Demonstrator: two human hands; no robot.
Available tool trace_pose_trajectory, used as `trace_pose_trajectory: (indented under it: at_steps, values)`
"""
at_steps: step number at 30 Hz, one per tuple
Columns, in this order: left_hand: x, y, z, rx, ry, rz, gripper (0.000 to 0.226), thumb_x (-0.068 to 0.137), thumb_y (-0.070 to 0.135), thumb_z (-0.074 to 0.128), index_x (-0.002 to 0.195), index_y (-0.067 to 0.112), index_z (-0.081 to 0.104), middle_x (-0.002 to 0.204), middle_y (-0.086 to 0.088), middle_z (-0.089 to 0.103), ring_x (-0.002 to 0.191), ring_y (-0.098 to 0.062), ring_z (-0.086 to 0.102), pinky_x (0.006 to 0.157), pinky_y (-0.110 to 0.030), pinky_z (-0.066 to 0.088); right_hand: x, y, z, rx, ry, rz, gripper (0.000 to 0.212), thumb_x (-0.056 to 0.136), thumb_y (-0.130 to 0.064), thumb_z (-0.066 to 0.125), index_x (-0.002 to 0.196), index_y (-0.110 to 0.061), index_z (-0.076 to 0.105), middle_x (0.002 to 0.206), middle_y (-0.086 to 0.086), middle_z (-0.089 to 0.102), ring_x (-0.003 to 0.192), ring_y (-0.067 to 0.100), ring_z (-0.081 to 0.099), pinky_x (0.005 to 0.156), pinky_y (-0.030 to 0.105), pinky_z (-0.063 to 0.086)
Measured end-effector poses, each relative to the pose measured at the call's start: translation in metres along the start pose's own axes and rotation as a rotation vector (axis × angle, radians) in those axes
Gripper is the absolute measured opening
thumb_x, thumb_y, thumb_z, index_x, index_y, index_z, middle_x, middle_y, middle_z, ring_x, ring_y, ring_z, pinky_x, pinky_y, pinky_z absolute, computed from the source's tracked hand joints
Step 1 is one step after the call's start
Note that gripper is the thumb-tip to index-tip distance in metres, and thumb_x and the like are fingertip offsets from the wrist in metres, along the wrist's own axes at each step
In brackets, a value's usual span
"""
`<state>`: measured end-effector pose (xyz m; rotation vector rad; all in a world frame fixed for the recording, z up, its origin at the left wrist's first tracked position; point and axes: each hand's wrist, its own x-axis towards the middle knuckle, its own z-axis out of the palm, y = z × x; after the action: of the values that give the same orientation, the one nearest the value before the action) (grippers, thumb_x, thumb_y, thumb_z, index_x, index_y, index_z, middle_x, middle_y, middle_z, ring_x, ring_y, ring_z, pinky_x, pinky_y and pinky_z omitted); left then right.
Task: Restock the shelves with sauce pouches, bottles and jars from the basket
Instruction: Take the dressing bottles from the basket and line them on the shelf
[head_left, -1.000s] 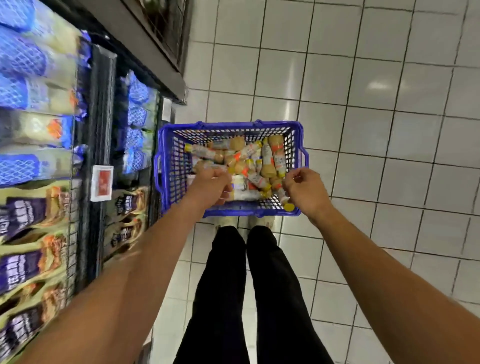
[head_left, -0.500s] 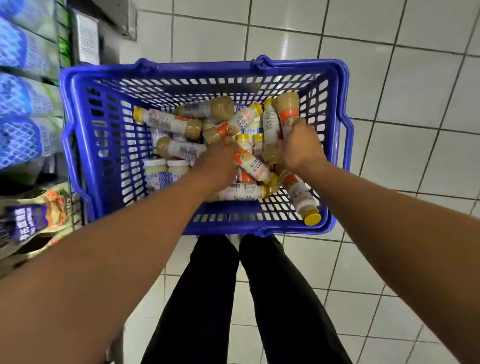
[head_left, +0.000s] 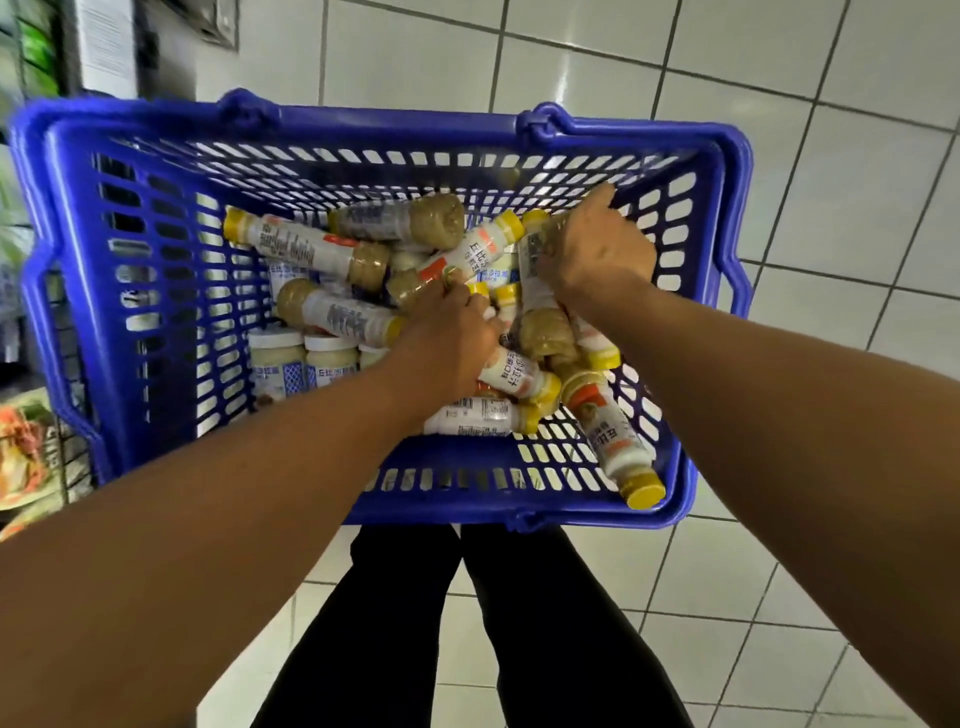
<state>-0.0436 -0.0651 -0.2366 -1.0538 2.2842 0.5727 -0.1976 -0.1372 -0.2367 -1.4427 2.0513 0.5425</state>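
Observation:
A blue plastic basket (head_left: 156, 291) stands on the tiled floor right below me. Several sauce bottles (head_left: 311, 249) with yellow caps and white labels lie heaped inside it, and white-lidded jars (head_left: 278, 358) stand at its left. My left hand (head_left: 441, 338) is down in the middle of the heap, its fingers curled among the bottles; what it holds is hidden. My right hand (head_left: 597, 254) grips an upended bottle (head_left: 543, 312) at the right of the pile.
Shelf edges with packaged goods (head_left: 23, 447) run along the left, close to the basket. White floor tiles (head_left: 831, 208) lie to the right and behind. My two black-trousered legs (head_left: 467, 623) stand just in front of the basket's near rim.
The view has dropped closer to the basket. Both hands have gone from its near rim into the bottle heap, and the right hand has closed round a bottle.

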Motion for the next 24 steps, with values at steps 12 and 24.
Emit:
trace_pose_trajectory:
  at_steps: [12, 24]
  values:
    - [-0.083, -0.003, -0.017, -1.354, -0.063, -0.643, 0.063, 0.078, 0.04, 0.081, 0.129, 0.024, 0.048, 0.104, 0.008, 0.06, 0.077, -0.01, 0.062, 0.056, -0.023, 0.049, -0.064, 0.009, -0.066, 0.253, -0.177, -0.064, 0.09, 0.07, -0.049, 0.084, 0.138, -0.019, 0.032, 0.101, 0.002, 0.058, 0.09, 0.026, 0.06, 0.08, 0.041, 0.054]
    - [-0.185, 0.004, -0.121, -1.866, 0.185, -0.652, 0.039, 0.078, 0.042, 0.081, 0.105, 0.039, 0.053, 0.107, 0.012, 0.066, 0.08, 0.005, 0.069, 0.056, -0.012, 0.051, -0.236, 0.044, -0.131, 1.433, -0.647, 0.353, 0.037, 0.09, -0.031, 0.07, 0.122, -0.014, 0.062, 0.116, 0.014, 0.072, 0.096, 0.023, 0.069, 0.071, 0.036, 0.061]
